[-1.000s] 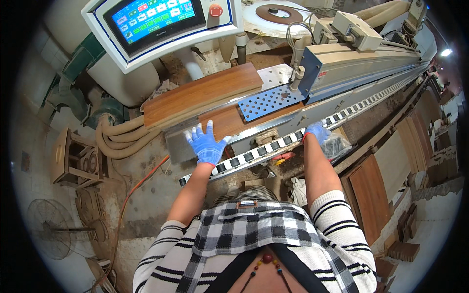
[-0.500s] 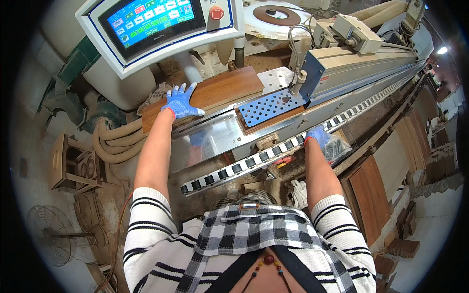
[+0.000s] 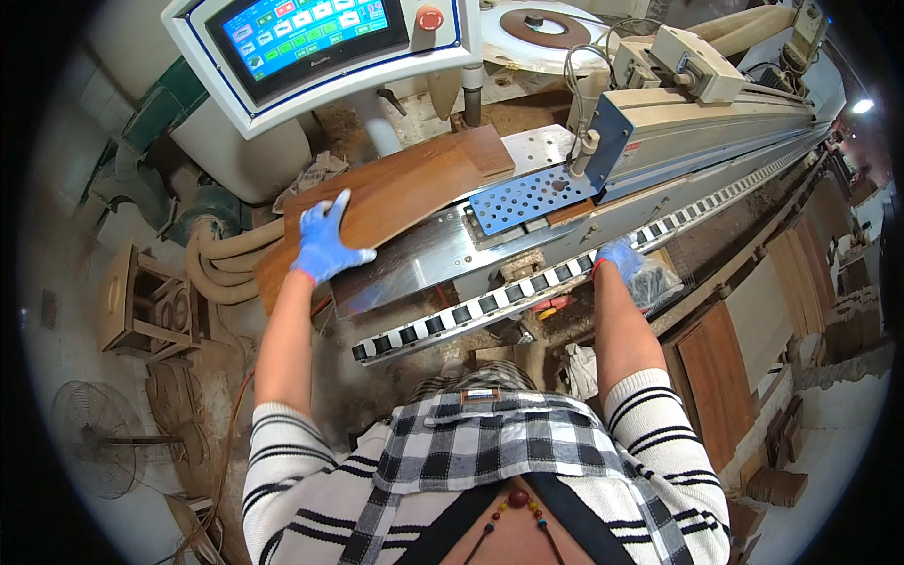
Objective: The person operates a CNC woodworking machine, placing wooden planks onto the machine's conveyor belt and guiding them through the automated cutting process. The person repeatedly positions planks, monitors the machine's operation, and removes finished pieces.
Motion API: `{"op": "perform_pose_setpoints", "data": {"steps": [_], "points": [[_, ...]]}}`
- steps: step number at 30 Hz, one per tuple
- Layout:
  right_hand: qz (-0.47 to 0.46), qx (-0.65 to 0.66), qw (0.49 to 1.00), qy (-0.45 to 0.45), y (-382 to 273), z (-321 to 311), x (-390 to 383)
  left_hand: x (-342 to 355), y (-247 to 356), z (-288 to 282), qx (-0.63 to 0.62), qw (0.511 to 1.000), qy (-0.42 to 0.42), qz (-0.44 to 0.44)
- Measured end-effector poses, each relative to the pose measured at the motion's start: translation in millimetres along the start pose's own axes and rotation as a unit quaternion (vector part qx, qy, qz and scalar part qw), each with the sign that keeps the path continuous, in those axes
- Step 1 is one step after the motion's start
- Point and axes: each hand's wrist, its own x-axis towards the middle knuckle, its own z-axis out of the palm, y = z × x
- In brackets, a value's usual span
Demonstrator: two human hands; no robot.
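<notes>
My left hand, in a blue glove, grips the near edge of a brown wooden board, its fingers on top and the thumb at the edge. That board lies skewed over another brown board, which shows at its far right end. Beside them runs a shiny metal table. My right hand, also gloved in blue, is closed at the rail of black and white rollers; its fingertips are partly hidden. A strip of brown wood shows under the blue perforated plate.
A control panel with a lit screen and red button hangs at the upper left. The long machine stretches to the right. Ribbed hoses curve at the left. Brown panels lean at the right, near a clear plastic bag.
My left hand has come nearer and left, swinging the upper board askew over the one below. The wood under the blue plate has slid right into the machine. My right hand stays at the rail.
</notes>
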Motion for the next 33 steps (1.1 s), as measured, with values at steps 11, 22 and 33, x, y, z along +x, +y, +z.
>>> {"op": "perform_pose_setpoints", "data": {"steps": [11,22,33], "points": [[0.01,-0.017,1.0,-0.018,-1,4,4,-126,-29,18,-0.017,0.999,-0.05,0.011],[0.012,-0.025,0.999,-0.029,-1,4,8,-30,56,87,0.033,0.995,-0.048,0.082],[0.011,-0.005,1.0,0.002,-2,4,4,-32,83,105,0.041,0.997,0.061,-0.027]]}}
